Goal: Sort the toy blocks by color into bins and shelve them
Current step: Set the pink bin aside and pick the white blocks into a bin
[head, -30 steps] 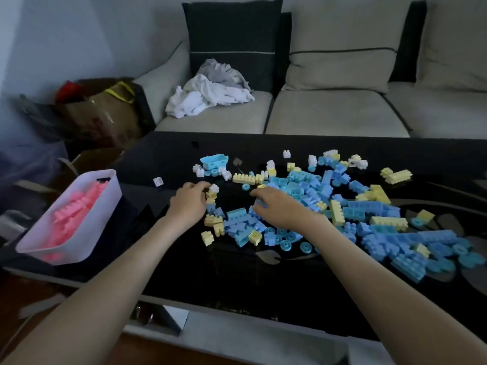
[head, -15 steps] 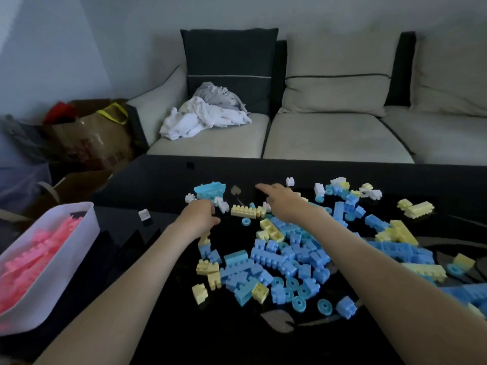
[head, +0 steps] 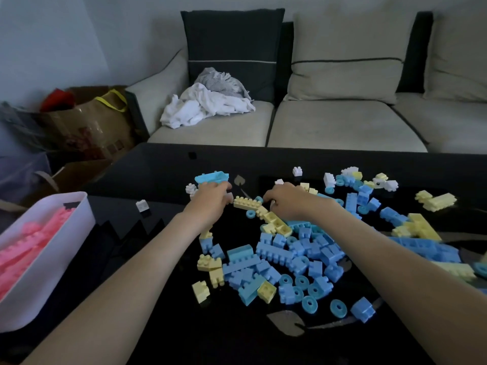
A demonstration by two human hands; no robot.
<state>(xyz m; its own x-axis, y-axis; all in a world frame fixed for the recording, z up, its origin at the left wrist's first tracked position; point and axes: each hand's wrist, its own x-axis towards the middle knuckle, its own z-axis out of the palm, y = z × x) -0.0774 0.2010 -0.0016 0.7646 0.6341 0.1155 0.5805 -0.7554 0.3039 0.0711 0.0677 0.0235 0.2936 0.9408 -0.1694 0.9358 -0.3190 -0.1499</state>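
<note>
No word, number or brand can be read anywhere. The only print in view is on the brown paper bag [head: 87, 127], far out to the left of the fingers of the left hand [head: 208, 201] and beyond them. It bears reddish marks, too dim and blurred to give any letters.

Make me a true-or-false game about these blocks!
1. The white bin holds pink blocks. True.
2. Red blocks cover the table. False: there are blue blocks, yellow blocks and white blocks.
3. The left hand and right hand are both over the table. True.
4. Nothing lies on the sofa. False: crumpled cloths lie on it.
</note>
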